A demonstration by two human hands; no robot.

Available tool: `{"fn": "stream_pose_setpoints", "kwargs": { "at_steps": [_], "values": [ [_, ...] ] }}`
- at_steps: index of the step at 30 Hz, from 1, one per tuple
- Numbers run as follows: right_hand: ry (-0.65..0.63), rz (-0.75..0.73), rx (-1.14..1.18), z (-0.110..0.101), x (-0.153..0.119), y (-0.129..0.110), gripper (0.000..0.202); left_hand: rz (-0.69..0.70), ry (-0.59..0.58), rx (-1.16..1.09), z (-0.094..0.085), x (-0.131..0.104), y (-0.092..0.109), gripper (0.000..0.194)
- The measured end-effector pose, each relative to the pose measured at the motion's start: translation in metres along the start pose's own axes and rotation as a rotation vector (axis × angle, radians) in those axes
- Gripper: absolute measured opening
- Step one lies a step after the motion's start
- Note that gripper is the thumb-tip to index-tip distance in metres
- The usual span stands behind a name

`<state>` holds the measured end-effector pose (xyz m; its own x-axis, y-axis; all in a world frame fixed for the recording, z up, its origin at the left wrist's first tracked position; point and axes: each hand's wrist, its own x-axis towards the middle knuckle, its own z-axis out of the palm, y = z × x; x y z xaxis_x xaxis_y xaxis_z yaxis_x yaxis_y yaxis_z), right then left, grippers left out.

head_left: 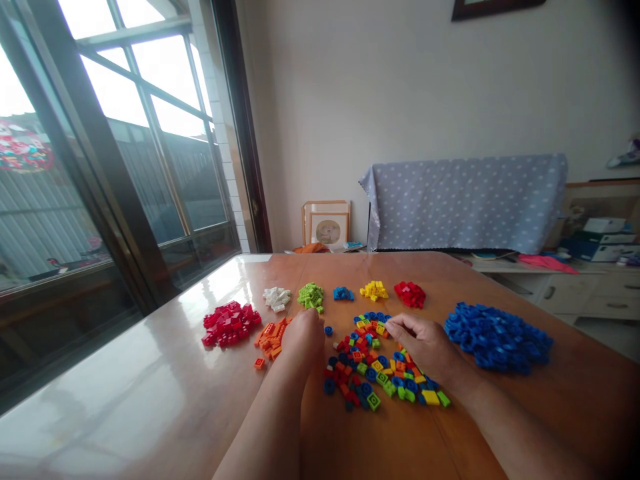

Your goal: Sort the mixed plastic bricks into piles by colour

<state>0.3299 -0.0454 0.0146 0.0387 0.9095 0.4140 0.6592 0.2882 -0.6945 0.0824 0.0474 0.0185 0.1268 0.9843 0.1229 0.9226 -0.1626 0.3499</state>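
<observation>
My left hand is closed, its fingers curled away from me beside the orange brick pile and just in front of the lime green pile. What its fingertips hold, if anything, is hidden. My right hand is closed, thumb and forefinger pressed together at the far right edge of a loose pile of mixed toy building bricks. Whatever sits in that pinch is too small to make out. The mixed pile has red, orange, yellow, green and blue pieces, some of them round. One round blue piece lies between my hands.
Sorted piles lie around the wooden table: crimson, white, small blue, yellow, red and a large blue heap. A single orange brick lies left. Beyond stands a cloth-covered object.
</observation>
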Motion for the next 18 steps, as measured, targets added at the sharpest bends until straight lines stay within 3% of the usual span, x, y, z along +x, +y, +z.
{"fn": "stream_pose_setpoints", "kwargs": {
  "at_steps": [4,9,11,18],
  "values": [
    [0.003,-0.003,-0.009,0.000,0.000,-0.001,0.038,0.019,0.034,-0.149,-0.006,0.002,0.005,0.027],
    [0.001,-0.005,-0.008,-0.001,0.000,-0.003,0.038,0.101,-0.142,-0.295,-0.006,-0.008,0.017,0.028],
    [0.000,-0.009,-0.022,-0.001,0.000,-0.002,0.038,0.116,-0.173,-0.286,-0.005,-0.014,0.022,0.027],
    [-0.036,0.021,-0.058,0.002,0.000,0.014,0.037,0.059,-0.107,-0.121,0.001,-0.022,0.026,0.023]
  ]
}}
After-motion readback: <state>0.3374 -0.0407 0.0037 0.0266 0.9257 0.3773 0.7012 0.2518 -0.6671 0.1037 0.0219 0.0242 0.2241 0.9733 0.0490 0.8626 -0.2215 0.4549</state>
